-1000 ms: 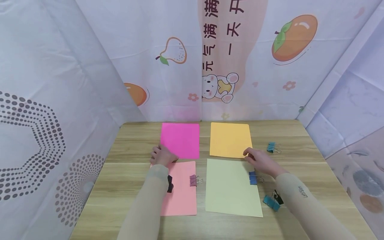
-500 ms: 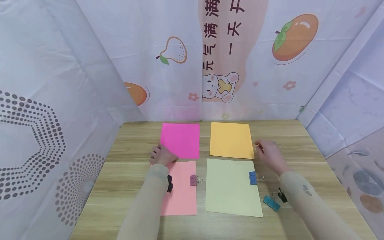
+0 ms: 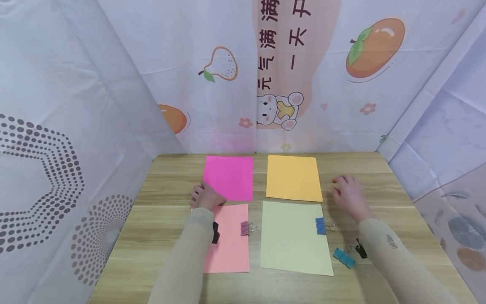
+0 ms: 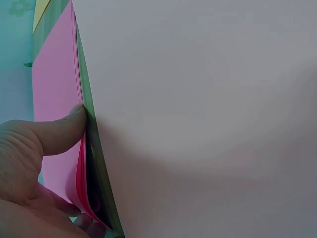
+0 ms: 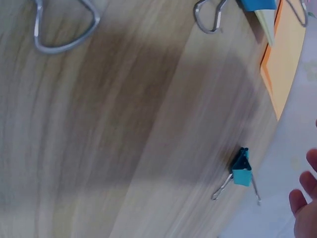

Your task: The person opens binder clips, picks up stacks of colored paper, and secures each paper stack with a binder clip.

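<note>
Nearest, low in the frame on the surface (image 3: pixel 284 289): pink stack (image 3: pixel 228 253) with purple clip (image 3: pixel 244 228) on its right edge; cream stack (image 3: pixel 292 240) with blue clip (image 3: pixel 320 226), likewise. Near clip (image 3: pixel 344 258), teal, lies loose at lower right.

Farther, left of centre: left hand (image 3: pixel 206 197) pinches the lower-left corner of the magenta stack (image 3: pixel 233 175). Right of centre: right hand (image 3: pixel 349 196) hovers beyond the right edge of the orange stack (image 3: pixel 293 177), fingers loosely bent, nothing in them. No clip visible on either far stack.

Step in hand, my judgement: keeping the magenta sheets together while reaching for the far clip (image 5: pixel 242 177). Next move probably calls for pinching that clip by its body.

Views: right wrist shows the far clip, teal, apart from the fingers; head view does not, the hand apparently covering it. Left wrist shows thumb above, fingers beneath, sheet edges bending; head view hides this.
</note>
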`<state>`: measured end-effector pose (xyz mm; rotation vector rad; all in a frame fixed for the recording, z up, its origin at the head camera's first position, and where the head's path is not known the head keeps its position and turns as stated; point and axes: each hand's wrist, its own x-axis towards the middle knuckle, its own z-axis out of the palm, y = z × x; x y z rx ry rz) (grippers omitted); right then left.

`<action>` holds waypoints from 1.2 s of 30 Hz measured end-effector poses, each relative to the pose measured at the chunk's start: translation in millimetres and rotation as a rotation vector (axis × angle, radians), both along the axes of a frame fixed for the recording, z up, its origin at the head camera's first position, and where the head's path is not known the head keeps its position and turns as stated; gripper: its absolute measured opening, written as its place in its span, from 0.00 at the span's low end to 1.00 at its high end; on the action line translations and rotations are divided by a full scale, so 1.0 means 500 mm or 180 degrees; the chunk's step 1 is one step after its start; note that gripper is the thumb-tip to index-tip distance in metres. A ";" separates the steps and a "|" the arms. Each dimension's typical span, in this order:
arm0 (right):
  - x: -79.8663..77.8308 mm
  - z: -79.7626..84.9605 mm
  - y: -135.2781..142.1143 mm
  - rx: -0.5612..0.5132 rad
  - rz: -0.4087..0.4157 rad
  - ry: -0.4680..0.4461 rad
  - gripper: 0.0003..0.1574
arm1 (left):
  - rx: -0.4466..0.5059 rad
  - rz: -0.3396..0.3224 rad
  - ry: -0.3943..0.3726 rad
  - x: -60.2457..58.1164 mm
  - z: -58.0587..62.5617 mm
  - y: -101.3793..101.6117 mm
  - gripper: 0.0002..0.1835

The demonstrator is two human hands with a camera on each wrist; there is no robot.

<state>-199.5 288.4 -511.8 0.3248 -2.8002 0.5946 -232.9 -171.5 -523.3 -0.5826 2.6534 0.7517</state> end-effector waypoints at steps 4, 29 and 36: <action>0.005 0.001 0.005 0.0031 -0.0223 -0.0242 0.21 | -0.0002 -0.0001 -0.0005 0.001 -0.001 -0.001 0.61; 0.012 -0.012 0.021 0.0040 -0.0208 -0.0772 0.21 | -0.0006 -0.0007 -0.0004 0.001 -0.001 -0.003 0.61; 0.011 -0.022 0.023 0.0074 -0.0161 -0.0953 0.22 | -0.0011 -0.0070 -0.0003 0.003 0.001 -0.004 0.61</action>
